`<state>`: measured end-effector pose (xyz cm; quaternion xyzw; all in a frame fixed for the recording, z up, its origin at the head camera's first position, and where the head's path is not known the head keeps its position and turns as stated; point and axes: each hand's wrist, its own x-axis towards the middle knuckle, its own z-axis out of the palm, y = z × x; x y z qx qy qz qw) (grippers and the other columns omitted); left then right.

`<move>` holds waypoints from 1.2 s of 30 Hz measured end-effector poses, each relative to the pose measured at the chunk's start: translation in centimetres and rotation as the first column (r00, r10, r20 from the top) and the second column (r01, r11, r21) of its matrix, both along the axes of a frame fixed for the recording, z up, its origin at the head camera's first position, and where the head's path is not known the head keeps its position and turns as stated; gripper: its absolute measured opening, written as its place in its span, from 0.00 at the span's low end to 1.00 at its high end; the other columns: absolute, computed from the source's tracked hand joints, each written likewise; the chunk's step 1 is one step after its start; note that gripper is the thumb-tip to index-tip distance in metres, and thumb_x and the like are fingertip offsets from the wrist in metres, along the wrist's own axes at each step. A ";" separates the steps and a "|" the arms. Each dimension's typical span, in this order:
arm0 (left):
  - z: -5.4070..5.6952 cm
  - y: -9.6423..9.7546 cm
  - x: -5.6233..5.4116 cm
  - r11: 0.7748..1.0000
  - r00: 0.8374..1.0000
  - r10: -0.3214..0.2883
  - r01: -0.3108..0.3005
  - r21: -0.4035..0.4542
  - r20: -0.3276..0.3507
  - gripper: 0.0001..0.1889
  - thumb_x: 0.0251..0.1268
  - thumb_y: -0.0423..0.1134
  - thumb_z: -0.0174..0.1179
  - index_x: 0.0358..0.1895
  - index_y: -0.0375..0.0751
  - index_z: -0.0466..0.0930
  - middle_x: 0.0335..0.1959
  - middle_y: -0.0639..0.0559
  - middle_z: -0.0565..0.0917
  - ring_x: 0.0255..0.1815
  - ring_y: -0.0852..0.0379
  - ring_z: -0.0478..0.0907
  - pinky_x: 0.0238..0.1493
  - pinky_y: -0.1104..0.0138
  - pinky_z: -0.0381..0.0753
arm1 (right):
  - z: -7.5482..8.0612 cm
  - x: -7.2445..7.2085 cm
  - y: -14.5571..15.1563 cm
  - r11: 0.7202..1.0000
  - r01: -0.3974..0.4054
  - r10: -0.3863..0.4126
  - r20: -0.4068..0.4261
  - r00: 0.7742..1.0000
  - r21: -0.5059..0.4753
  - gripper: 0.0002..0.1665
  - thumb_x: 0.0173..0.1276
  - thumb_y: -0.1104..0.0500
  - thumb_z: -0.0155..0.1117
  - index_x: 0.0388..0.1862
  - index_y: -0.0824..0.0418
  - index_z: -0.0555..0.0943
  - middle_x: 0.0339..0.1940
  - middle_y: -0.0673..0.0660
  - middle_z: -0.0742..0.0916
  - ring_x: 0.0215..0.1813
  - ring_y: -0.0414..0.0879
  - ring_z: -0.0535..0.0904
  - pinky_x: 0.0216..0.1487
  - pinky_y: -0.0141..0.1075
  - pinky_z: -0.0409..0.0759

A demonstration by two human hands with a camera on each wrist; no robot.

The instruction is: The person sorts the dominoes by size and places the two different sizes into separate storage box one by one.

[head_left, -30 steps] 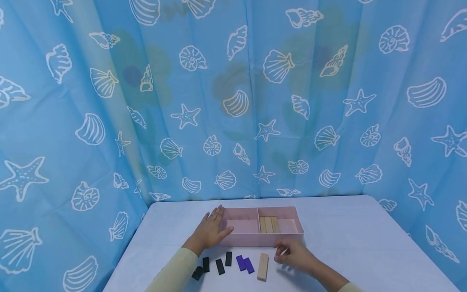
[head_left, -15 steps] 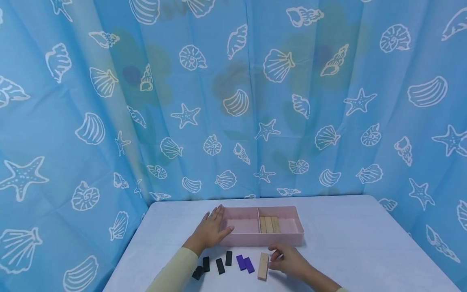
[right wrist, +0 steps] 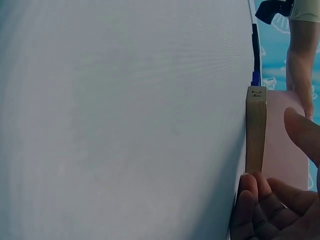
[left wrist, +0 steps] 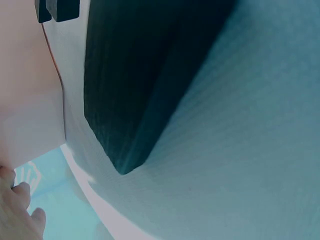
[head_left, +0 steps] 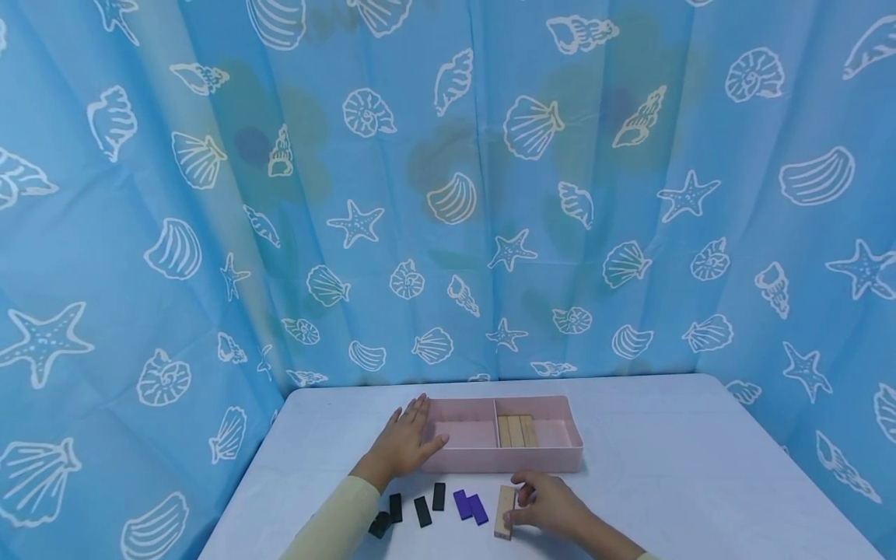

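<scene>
My left hand (head_left: 402,442) rests with extended fingers against the left end of a pink two-compartment box (head_left: 500,460). My right hand (head_left: 549,502) is beside a light wooden block (head_left: 504,513) lying in front of the box. In the head view its thumb overlaps the block's near part, and the index finger is by the far end. The right wrist view shows the thumb (right wrist: 302,132) apart from the wooden block (right wrist: 256,132), which bears "24" on its end. The other fingers are bent close to its far end; contact is unclear.
Several wooden blocks (head_left: 516,431) lie side by side in the box's right compartment. Left of the loose wooden block are two purple blocks (head_left: 470,507) and several black blocks (head_left: 423,512). A blue shell-print curtain (head_left: 448,233) surrounds the white table (head_left: 665,467).
My right hand has moved left, from beside the wooden block to over its right edge. The left hand, the box and the blocks have stayed in place.
</scene>
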<state>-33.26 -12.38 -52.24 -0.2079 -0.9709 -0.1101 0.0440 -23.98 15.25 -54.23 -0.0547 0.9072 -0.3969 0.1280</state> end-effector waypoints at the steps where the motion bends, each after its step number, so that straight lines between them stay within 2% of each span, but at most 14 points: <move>1: 0.0 0.0 0.0 1.000 1.000 -0.001 0.001 -0.004 -0.001 0.46 0.68 0.70 0.39 0.77 0.38 0.48 0.78 0.46 0.52 0.77 0.46 0.47 0.73 0.48 0.46 | 0.0 0.0 -0.1 1.000 0.004 -0.004 0.005 1.000 0.009 0.39 0.46 0.46 0.81 0.54 0.63 0.79 0.31 0.49 0.79 0.33 0.43 0.75 0.35 0.38 0.76; 6: -0.1 0.0 0.0 1.000 1.000 -0.005 0.005 -0.018 -0.013 0.50 0.65 0.75 0.31 0.77 0.39 0.48 0.78 0.46 0.51 0.77 0.47 0.47 0.73 0.49 0.47 | 0.3 0.1 -0.4 0.999 0.015 -0.016 0.018 1.000 0.041 0.41 0.45 0.45 0.81 0.55 0.63 0.79 0.31 0.49 0.79 0.34 0.43 0.74 0.36 0.39 0.75; 15: -0.3 -0.1 -0.1 1.000 1.000 0.000 0.000 -0.006 -0.012 0.45 0.69 0.68 0.41 0.77 0.39 0.49 0.78 0.47 0.52 0.77 0.47 0.46 0.73 0.48 0.47 | 0.1 0.3 -0.7 0.996 0.000 0.001 -0.015 1.000 0.091 0.51 0.41 0.42 0.81 0.60 0.68 0.76 0.30 0.49 0.78 0.34 0.43 0.72 0.38 0.40 0.73; 18: -0.4 -0.1 -0.1 1.000 1.000 0.006 -0.006 -0.007 -0.009 0.46 0.68 0.69 0.40 0.78 0.40 0.47 0.78 0.48 0.51 0.77 0.48 0.46 0.73 0.49 0.46 | 0.0 0.2 -0.9 0.992 0.008 -0.006 -0.019 1.000 0.128 0.49 0.40 0.42 0.82 0.58 0.68 0.77 0.30 0.48 0.77 0.34 0.43 0.72 0.38 0.40 0.73; 23: -0.6 0.0 -0.3 1.000 1.000 0.010 -0.011 -0.026 -0.020 0.46 0.68 0.71 0.37 0.78 0.39 0.47 0.78 0.47 0.51 0.77 0.49 0.46 0.73 0.49 0.47 | 0.3 0.3 -1.2 0.986 0.015 -0.012 -0.019 1.000 0.166 0.40 0.42 0.47 0.83 0.51 0.67 0.81 0.29 0.49 0.77 0.33 0.43 0.71 0.38 0.41 0.73; 28: -0.5 0.0 -0.4 1.000 1.000 0.004 -0.004 -0.009 -0.019 0.45 0.69 0.69 0.40 0.77 0.37 0.49 0.78 0.45 0.52 0.77 0.47 0.47 0.73 0.48 0.48 | 0.5 0.3 -1.1 0.989 -0.001 0.004 -0.019 1.000 0.149 0.35 0.44 0.51 0.83 0.50 0.63 0.81 0.30 0.49 0.78 0.34 0.44 0.72 0.39 0.42 0.74; 31: -0.4 0.0 -0.3 1.000 1.000 0.002 -0.002 -0.003 -0.011 0.45 0.69 0.69 0.40 0.77 0.37 0.49 0.77 0.45 0.53 0.77 0.46 0.48 0.73 0.47 0.48 | 0.6 0.2 -1.1 0.990 -0.004 0.006 -0.015 1.000 0.138 0.36 0.44 0.52 0.83 0.52 0.61 0.80 0.31 0.49 0.78 0.34 0.44 0.73 0.39 0.42 0.76; 34: -0.3 0.0 -0.2 1.000 1.000 0.007 -0.007 -0.018 -0.008 0.48 0.67 0.73 0.35 0.77 0.38 0.48 0.78 0.45 0.52 0.77 0.46 0.48 0.73 0.48 0.48 | 0.5 0.2 -1.1 0.989 0.004 -0.003 -0.003 1.000 0.145 0.40 0.43 0.51 0.83 0.54 0.64 0.79 0.31 0.49 0.78 0.34 0.44 0.73 0.40 0.43 0.76; 36: -0.2 0.1 -0.1 1.000 1.000 0.010 -0.010 -0.028 -0.008 0.50 0.65 0.75 0.31 0.77 0.38 0.48 0.78 0.46 0.52 0.77 0.46 0.48 0.73 0.48 0.48 | 0.4 0.1 -1.1 0.986 -0.003 0.003 -0.003 1.000 0.164 0.41 0.42 0.50 0.83 0.55 0.65 0.79 0.32 0.50 0.80 0.36 0.45 0.75 0.45 0.46 0.78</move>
